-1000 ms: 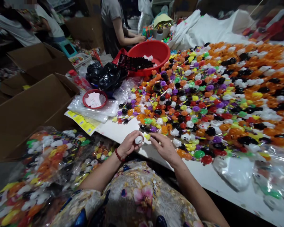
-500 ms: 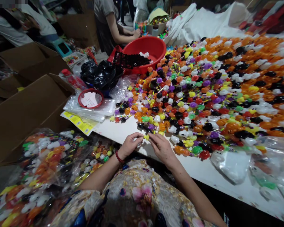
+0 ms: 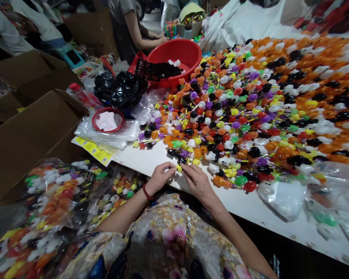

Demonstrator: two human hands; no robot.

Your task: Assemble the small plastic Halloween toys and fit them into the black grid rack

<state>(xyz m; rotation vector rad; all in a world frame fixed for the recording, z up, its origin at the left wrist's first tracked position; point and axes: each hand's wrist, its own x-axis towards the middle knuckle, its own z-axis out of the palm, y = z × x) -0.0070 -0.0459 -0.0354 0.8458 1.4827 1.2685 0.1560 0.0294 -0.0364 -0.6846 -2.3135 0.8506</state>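
A small yellow plastic piece (image 3: 179, 168) is pinched between my two hands at the near edge of the white table (image 3: 133, 158). My left hand (image 3: 160, 179), with a dark red bead bracelet (image 3: 147, 192) at the wrist, closes thumb and forefinger on its left side. From the right, the fingertips of my right hand (image 3: 198, 182) press on the same piece. Its exact kind is too small to make out. Just beyond lie black pieces (image 3: 177, 155) and a wide heap of small coloured plastic figures (image 3: 221, 128), orange, white, black, purple, green and red.
A red basin (image 3: 189, 56) holds black racks. Nearer stand a red basket (image 3: 108, 119) of paper slips and a black plastic bag (image 3: 120, 87). Cardboard boxes (image 3: 31, 135) and bagged figures (image 3: 58, 193) are at left. Clear bags (image 3: 285, 197) lie right. A co-worker (image 3: 130, 29) sits beyond.
The yellow piece has turned slightly between my fingertips and shows a rounder side. Both hands stay in nearly the same place. The camera view has shifted a little.
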